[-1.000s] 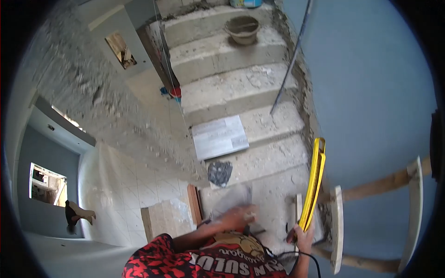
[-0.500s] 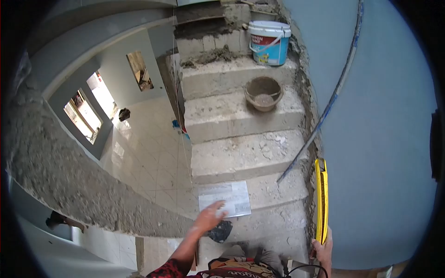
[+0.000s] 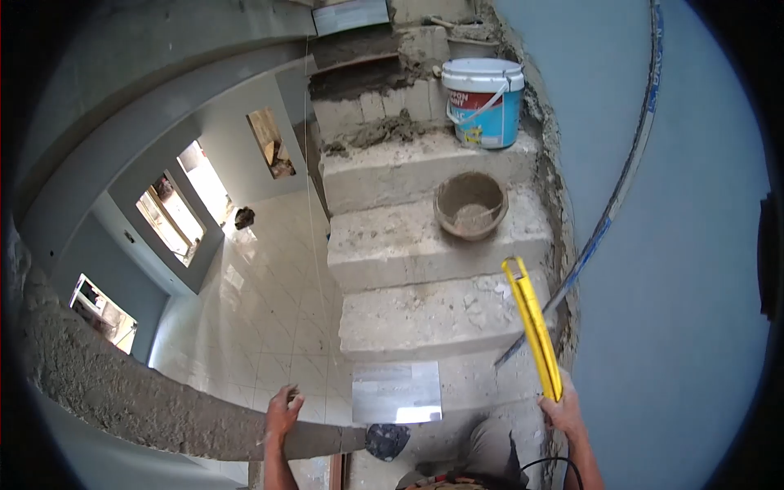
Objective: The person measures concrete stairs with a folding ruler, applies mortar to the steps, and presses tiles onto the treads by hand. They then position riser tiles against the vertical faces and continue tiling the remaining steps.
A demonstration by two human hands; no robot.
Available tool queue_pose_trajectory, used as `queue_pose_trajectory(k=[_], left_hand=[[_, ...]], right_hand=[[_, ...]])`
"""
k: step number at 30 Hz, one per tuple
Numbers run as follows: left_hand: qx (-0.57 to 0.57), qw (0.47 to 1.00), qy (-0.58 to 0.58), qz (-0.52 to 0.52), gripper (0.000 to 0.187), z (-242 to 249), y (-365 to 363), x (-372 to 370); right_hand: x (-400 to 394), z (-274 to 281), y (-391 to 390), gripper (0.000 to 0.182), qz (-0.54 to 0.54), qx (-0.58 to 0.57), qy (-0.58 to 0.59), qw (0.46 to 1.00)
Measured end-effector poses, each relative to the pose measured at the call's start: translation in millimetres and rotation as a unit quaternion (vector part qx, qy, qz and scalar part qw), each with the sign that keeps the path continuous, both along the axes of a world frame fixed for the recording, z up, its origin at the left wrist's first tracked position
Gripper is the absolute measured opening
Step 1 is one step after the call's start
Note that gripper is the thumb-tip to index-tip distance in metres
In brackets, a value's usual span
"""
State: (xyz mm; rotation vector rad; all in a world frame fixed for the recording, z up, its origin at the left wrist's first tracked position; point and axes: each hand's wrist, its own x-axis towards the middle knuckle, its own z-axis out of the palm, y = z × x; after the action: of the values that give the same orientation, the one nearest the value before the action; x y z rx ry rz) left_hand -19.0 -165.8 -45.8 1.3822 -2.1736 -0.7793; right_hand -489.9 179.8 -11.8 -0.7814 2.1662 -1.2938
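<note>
Landmark: the near tile (image 3: 397, 392), one, flat on a step. Right hand (image 3: 562, 402): closed round the low end of one yellow bar (image 3: 535, 331), which is right of the near tile and tilts up and left from the grip. Left hand (image 3: 284, 408): raised left of the near tile, apart from it, fingers bent; whether it pinches anything, cannot tell.

Counts, up from the near tile: one bowl (image 3: 470, 206), two steps up (residue inside); one lidded bucket (image 3: 483, 104), on the step above the bowl; one pail (image 3: 472, 47) behind that, partly hidden; one far tile (image 3: 351, 15), at the top. Mortar (image 3: 384, 131) lies in lumps left of the bucket.

Just below the near tile: one dark lump (image 3: 387, 441). One cable (image 3: 551, 460) by the right wrist.

In the way: one long pole (image 3: 592, 245) slants down the wall (image 3: 678, 269), its foot right of the near tile; the yellow bar crosses in front. Bowl and bucket take up the right part of their steps.
</note>
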Motion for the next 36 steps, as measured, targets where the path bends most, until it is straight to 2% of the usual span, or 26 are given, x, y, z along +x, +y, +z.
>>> queue_pose_trajectory(k=[2, 3, 4, 5, 8, 9, 10, 12, 13, 15, 16, 17, 18, 19, 20, 22, 23, 25, 26, 28, 29, 31, 32, 34, 35, 36], left_hand=[[-0.007, 0.999, -0.012, 0.05, 0.037, 19.6, 8.9, -11.3], [-0.006, 0.996, -0.033, 0.085, 0.035, 39.9, 18.5, -20.4], [-0.062, 0.992, -0.057, 0.097, 0.034, 53.9, 25.0, -24.5], [-0.117, 0.984, -0.081, 0.109, 0.032, 68.8, 32.7, -27.0], [-0.263, 0.941, -0.097, 0.191, 0.031, 134.0, 56.7, -34.6], [-0.33, 0.914, -0.102, 0.212, 0.032, 151.1, 61.9, -28.5], [-0.4, 0.879, -0.128, 0.228, 0.032, 173.6, 68.5, -24.7], [-0.516, 0.787, -0.194, 0.277, 0.037, 224.0, 82.0, -22.8], [-0.561, 0.731, -0.234, 0.309, 0.041, 247.1, 88.2, -23.7], [-0.56, 0.646, -0.287, 0.432, 0.059, 276.5, 98.7, -23.5], [-0.558, 0.644, -0.288, 0.437, 0.059, 283.2, 97.2, -19.1], [-0.541, 0.622, -0.266, 0.499, 0.062, 288.0, 93.5, -11.9], [-0.522, 0.598, -0.243, 0.558, 0.066, 289.8, 89.9, -2.5], [-0.501, 0.594, -0.259, 0.574, 0.067, 289.3, 85.7, 4.9], [-0.499, 0.593, -0.262, 0.575, 0.067, 285.7, 82.7, 9.9], [-0.587, 0.616, -0.204, 0.484, 0.068, 288.9, 77.5, 7.0], [-0.585, 0.618, -0.207, 0.483, 0.068, 290.1, 75.2, 4.5], [-0.605, 0.554, -0.254, 0.513, 0.069, 290.5, 72.9, 0.8], [-0.602, 0.557, -0.257, 0.512, 0.069, 290.6, 73.6, 0.0], [-0.594, 0.526, -0.29, 0.535, 0.069, 291.9, 72.1, -0.6], [-0.592, 0.529, -0.293, 0.533, 0.069, 288.8, 67.7, 1.4], [-0.608, 0.559, -0.207, 0.524, 0.067, 285.3, 59.2, 5.9], [-0.606, 0.562, -0.213, 0.52, 0.067, 286.2, 59.1, 6.9], [-0.616, 0.456, -0.337, 0.546, 0.065, 290.7, 63.4, 3.1], [-0.613, 0.459, -0.339, 0.547, 0.065, 288.4, 61.7, 5.6], [-0.61, 0.465, -0.327, 0.552, 0.064, 283.2, 58.8, 12.6]], right_hand=[[-34.3, -15.7, -16.3, 0.064, 0.034, -0.042, 0.018, 0.998], [-51.6, -19.5, -22.5, 0.064, 0.072, -0.019, 0.059, 0.995], [-67.2, -17.0, -27.5, 0.064, 0.108, 0.003, 0.102, 0.989], [-79.8, -9.6, -31.5, 0.065, 0.119, 0.027, 0.049, 0.991], [-111.0, 24.7, -44.2, 0.065, 0.152, 0.017, 0.03, 0.988], [-124.3, 13.7, -47.6, 0.068, 0.169, -0.055, 0.128, 0.976], [-133.6, 31.5, -49.0, 0.068, 0.174, -0.057, 0.135, 0.974], [-139.6, 70.1, -55.9, 0.07, 0.167, 0.012, 0.03, 0.985], [-143.6, 87.0, -59.5, 0.071, 0.178, -0.004, 0.013, 0.984], [-155.2, 100.4, -66.6, 0.073, 0.189, 0.005, 0.012, 0.982], [-158.3, 104.9, -68.7, 0.076, 0.193, 0.016, 0.004, 0.981], [-160.0, 112.7, -70.6, 0.076, 0.196, 0.016, 0.005, 0.98], [-160.1, 124.3, -72.6, 0.076, 0.182, 0.061, -0.056, 0.98], [-160.5, 129.8, -73.5, 0.076, 0.167, 0.106, -0.117, 0.973], [-164.1, 118.9, -75.3, 0.076, 0.17, 0.108, -0.118, 0.972], [-168.6, 100.3, -81.6, 0.075, 0.218, 0.007, -0.018, 0.976], [-170.1, 92.8, -81.5, 0.075, 0.218, 0.01, -0.02, 0.976], [-158.5, 111.1, -82.4, 0.062, 0.19, -0.015, -0.136, 0.972], [-161.0, 99.2, -82.8, 0.062, 0.189, -0.01, -0.137, 0.972], [-163.3, 80.7, -89.0, 0.062, 0.231, -0.055, -0.018, 0.971], [-166.5, 73.5, -87.3, 0.062, 0.231, -0.051, -0.019, 0.971], [-159.4, 95.7, -88.4, 0.062, 0.217, -0.042, -0.083, 0.972], [-159.0, 96.4, -89.8, 0.062, 0.217, -0.036, -0.088, 0.972], [-162.3, 96.3, -92.8, 0.063, 0.216, -0.009, -0.076, 0.973], [-167.2, 87.6, -95.7, 0.063, 0.217, -0.005, -0.074, 0.973], [-173.9, 72.2, -99.9, 0.063, 0.243, -0.045, 0.023, 0.969]])
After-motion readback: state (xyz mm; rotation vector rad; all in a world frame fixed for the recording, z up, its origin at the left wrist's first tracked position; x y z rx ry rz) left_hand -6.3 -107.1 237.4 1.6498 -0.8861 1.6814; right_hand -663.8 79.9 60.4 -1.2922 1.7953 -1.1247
